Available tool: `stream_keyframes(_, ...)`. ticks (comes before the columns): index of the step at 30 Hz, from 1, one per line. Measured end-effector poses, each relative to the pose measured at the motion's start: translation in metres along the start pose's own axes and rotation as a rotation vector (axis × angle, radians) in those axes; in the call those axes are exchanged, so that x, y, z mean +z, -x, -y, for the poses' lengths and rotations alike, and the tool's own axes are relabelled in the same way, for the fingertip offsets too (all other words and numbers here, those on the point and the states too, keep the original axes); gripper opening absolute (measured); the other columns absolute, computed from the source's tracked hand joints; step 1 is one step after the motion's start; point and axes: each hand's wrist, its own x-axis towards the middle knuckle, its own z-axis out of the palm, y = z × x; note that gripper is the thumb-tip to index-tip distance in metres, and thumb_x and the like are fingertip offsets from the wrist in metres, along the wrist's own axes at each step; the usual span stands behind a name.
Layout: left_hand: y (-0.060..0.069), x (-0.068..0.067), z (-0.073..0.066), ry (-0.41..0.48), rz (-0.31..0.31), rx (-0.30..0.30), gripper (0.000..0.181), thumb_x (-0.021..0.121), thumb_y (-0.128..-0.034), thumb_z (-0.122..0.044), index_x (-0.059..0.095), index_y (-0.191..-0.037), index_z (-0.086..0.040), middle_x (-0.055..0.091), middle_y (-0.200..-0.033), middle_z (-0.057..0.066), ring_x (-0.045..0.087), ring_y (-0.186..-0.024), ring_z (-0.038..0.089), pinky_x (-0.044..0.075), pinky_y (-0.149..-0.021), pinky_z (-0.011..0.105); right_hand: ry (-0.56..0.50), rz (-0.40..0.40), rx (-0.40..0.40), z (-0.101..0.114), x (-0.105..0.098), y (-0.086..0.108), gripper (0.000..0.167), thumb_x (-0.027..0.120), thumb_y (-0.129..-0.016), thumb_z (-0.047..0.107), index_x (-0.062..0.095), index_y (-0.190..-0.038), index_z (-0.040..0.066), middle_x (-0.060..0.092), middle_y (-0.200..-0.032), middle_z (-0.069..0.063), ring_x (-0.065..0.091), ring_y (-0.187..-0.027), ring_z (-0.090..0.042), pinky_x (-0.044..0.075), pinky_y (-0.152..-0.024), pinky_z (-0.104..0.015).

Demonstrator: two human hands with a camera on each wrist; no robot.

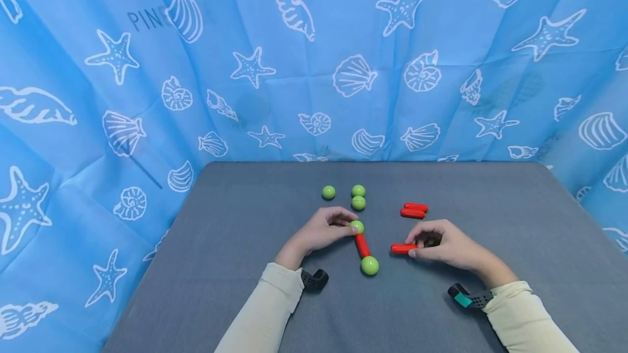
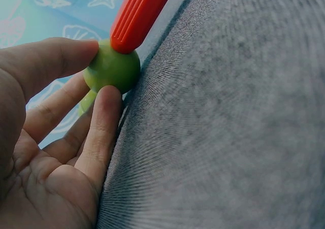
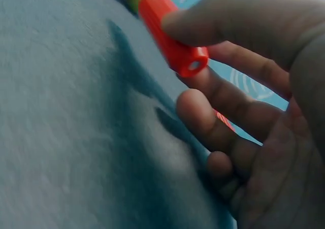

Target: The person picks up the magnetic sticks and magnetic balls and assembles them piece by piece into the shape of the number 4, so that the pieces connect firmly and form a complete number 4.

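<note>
My left hand (image 1: pixel 326 227) pinches a green ball (image 2: pixel 112 69) between thumb and fingers. A red rod (image 1: pixel 362 245) runs from that ball to a second green ball (image 1: pixel 370 266) nearer me, so the three form one dumbbell-like piece lying on the table. To the right of it, my right hand (image 1: pixel 444 244) holds a separate red rod (image 3: pixel 170 36) between thumb and fingers, its left end pointing toward the piece. A small pale spot shows in the rod's near end face in the right wrist view. The held rod and the piece are apart in the head view.
Behind the left hand, a green ball (image 1: pixel 328 192) lies alone, beside two more green balls (image 1: pixel 358 202) set close together. Two red rods (image 1: pixel 414 211) lie side by side beyond the right hand. The grey table (image 1: pixel 235 206) ends at a blue shell-print curtain (image 1: pixel 304 59).
</note>
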Motion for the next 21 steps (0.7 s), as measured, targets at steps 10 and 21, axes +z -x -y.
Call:
stream_keyframes(10,-0.001,0.000,0.001,-0.006,-0.001,0.010,0.025,0.079,-0.0981,-0.028,0.077,-0.123,-0.023,0.074,-0.119,-0.005,0.068,-0.109,0.010,0.057,-0.098,0.030,-0.041,0.102,-0.019,0.003,0.007,-0.003,0.017,0.077,-0.094,0.001,0.074,-0.110,0.007,0.071,-0.094,-0.002,0.064,-0.078,-0.018,0.056,-0.069,-0.029)
stream_keyframes(21,0.001,-0.001,0.000,-0.001,0.009,0.008,0.025,0.078,-0.0991,-0.029,0.077,-0.123,-0.024,0.074,-0.121,-0.004,0.068,-0.110,0.011,0.056,-0.099,0.031,-0.054,0.150,-0.029,0.006,0.017,-0.007,0.018,0.076,-0.095,0.002,0.073,-0.112,0.006,0.070,-0.094,-0.009,0.065,-0.078,-0.017,0.056,-0.069,-0.029)
